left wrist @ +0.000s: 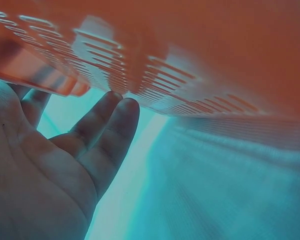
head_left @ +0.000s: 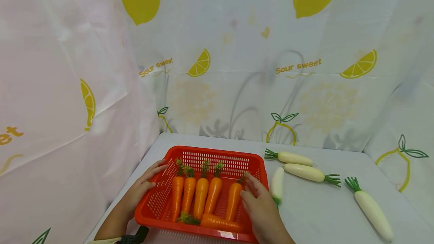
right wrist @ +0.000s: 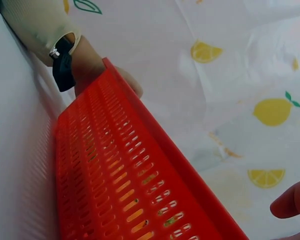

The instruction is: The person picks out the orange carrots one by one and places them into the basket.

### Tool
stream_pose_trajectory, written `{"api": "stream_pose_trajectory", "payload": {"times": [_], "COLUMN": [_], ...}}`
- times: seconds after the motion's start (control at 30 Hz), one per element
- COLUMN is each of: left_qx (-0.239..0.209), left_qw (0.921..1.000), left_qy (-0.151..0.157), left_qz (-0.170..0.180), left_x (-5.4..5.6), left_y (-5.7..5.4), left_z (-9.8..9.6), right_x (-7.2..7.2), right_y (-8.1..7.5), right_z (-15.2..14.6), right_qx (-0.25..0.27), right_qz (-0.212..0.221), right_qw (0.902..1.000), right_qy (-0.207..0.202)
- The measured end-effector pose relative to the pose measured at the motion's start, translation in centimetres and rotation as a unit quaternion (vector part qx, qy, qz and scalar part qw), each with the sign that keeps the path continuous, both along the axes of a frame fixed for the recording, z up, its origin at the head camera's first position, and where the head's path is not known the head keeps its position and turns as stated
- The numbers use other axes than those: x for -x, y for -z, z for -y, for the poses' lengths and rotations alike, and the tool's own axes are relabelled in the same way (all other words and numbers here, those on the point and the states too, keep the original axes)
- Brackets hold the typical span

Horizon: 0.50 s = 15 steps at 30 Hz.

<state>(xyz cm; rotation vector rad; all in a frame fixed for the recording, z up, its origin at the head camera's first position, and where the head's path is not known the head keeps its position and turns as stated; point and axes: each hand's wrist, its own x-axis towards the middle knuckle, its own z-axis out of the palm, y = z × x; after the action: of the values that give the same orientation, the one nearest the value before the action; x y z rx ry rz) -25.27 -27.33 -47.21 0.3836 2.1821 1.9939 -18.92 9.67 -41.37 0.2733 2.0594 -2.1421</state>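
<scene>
A red perforated plastic basket (head_left: 217,151) holds several orange carrots (head_left: 201,199) with green tops. Most lie side by side, tops toward the back; one carrot (head_left: 222,224) lies crosswise along the front. My left hand (head_left: 144,183) is at the basket's left rim. Its fingers (left wrist: 121,117) extend against the outer wall in the left wrist view. Over the basket's right side, my right hand (head_left: 262,206) has thumb and fingers apart beside the rightmost carrot (head_left: 234,201), near its leafy top. The right wrist view shows only a fingertip (right wrist: 290,201) beyond the rim.
Several white radishes with green stems lie on the white table right of the basket: one radish (head_left: 277,183) close to its wall, two behind, and another radish (head_left: 373,214) farther right. Lemon-print curtains (head_left: 237,97) enclose the back and sides.
</scene>
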Motion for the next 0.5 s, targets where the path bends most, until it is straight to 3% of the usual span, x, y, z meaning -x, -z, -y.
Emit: {"api": "stream_pose_trajectory", "payload": {"times": [0.5], "left_qx": [0.008], "left_qw": [1.0000], "left_qy": [0.001], "left_qz": [-0.005], "left_x": [0.15], "left_y": [0.15], "left_z": [-0.12], "right_x": [-0.15], "right_y": [0.09], "right_z": [-0.15], "right_qx": [0.016], "right_qz": [-0.019], "right_qw": [0.9995], "right_qy": [-0.020]}}
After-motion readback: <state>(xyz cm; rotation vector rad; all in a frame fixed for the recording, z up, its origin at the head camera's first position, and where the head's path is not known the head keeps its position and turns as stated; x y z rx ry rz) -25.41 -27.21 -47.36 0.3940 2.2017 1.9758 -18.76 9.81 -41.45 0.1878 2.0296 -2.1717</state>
